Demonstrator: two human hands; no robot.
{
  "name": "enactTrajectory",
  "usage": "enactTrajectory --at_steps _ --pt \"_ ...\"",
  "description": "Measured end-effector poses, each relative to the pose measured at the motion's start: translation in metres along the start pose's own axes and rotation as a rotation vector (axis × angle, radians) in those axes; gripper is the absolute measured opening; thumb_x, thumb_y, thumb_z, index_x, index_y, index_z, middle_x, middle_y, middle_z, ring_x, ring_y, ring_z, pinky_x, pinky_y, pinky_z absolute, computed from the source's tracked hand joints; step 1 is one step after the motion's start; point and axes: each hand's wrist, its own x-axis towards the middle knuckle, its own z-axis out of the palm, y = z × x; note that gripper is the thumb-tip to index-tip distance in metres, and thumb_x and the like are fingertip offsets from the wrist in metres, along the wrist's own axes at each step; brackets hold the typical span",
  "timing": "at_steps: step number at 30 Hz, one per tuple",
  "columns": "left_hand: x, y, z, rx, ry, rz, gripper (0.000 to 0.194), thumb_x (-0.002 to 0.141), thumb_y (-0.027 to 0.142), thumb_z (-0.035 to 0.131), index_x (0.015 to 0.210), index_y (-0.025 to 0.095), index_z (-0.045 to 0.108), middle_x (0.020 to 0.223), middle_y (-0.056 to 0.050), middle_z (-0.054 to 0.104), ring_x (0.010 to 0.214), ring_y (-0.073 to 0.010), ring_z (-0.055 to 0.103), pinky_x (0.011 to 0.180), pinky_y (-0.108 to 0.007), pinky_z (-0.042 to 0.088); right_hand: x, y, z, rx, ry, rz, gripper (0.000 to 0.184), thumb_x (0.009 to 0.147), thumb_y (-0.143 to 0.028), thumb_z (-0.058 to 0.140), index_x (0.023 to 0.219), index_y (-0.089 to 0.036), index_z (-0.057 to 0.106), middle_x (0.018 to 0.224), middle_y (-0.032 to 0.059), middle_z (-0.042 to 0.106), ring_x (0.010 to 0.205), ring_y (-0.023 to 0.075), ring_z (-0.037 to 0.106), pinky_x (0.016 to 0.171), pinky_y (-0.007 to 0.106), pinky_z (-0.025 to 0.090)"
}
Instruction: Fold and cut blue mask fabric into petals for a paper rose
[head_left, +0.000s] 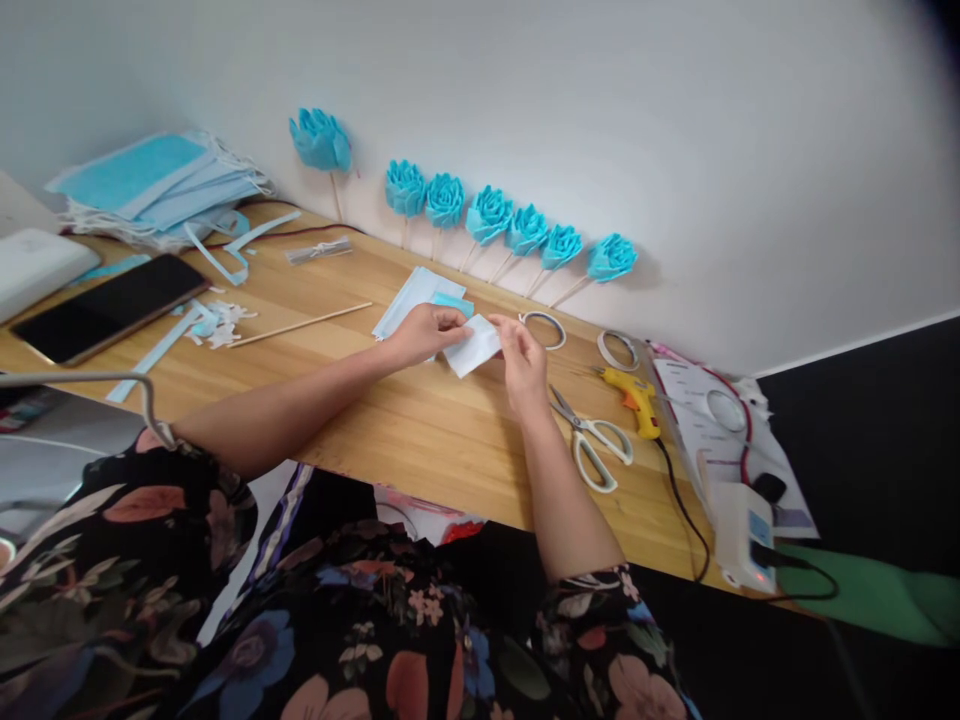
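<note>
Between my two hands, just above the wooden table [420,430], is a small white square of mask fabric [471,347]. My left hand [429,333] pinches its left edge between thumb and fingers. At its upper right corner, my right hand [523,358] pinches it with fingertips. Behind my left hand lies a stack of pale blue cut pieces [409,297], with a brighter blue piece [454,303] on its right side. White-handled scissors [592,440] lie open to the right of my right hand, near a yellow glue gun [634,398].
Several blue fabric flowers [491,215] on sticks lean along the wall. Tape rolls [544,330] lie behind my right hand. At left are a pile of face masks [157,185], a phone [112,305], scraps [217,322] and a thin stick [300,325]. A power strip [742,535] sits at the right edge.
</note>
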Motion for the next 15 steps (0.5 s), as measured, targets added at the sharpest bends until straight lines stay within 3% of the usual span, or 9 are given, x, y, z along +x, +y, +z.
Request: enactTrajectory --at_steps 3,6,10,15 --pt "-0.0008 0.0055 0.0003 -0.054 0.086 0.005 0.024 0.081 0.036 0.066 0.074 0.014 0.061 0.065 0.001 0.059 0.056 -0.0083 0.050 0.052 -0.021 0.036 0.0009 -0.0006 0.0003 0.092 -0.078 0.109 0.057 0.084 -0.075 0.055 0.096 -0.021 0.070 0.087 0.0044 0.071 0.077 0.0182 0.064 0.069 0.031 0.053" --pt "-0.0014 0.0091 -0.0006 -0.069 0.095 -0.010 0.023 0.083 0.036 0.066 0.077 0.014 0.060 0.065 0.001 0.061 0.056 -0.0089 0.053 0.051 -0.020 0.039 0.0007 0.0013 0.0035 0.101 -0.122 0.139 0.049 0.076 -0.068 0.070 0.088 -0.021 0.068 0.081 0.0021 0.069 0.075 0.0174 0.062 0.070 0.031 0.052" --pt "-0.0014 0.0084 -0.0017 -0.066 0.068 -0.047 0.021 0.087 0.035 0.064 0.082 0.015 0.060 0.063 0.001 0.061 0.051 -0.0087 0.054 0.047 -0.019 0.041 0.0010 0.0063 0.0071 0.055 -0.053 0.114 0.037 0.073 -0.056 0.075 0.082 -0.021 0.065 0.074 -0.0015 0.065 0.068 0.0137 0.057 0.067 0.028 0.047" --pt "0.0027 0.0043 -0.0044 -0.131 0.033 -0.030 0.021 0.087 0.035 0.068 0.086 0.015 0.061 0.065 0.001 0.062 0.052 -0.0090 0.056 0.048 -0.020 0.046 0.0023 0.0091 0.0086 0.065 -0.008 0.094 0.036 0.077 -0.054 0.070 0.070 -0.022 0.053 0.062 -0.0045 0.057 0.061 0.0120 0.052 0.061 0.026 0.044"
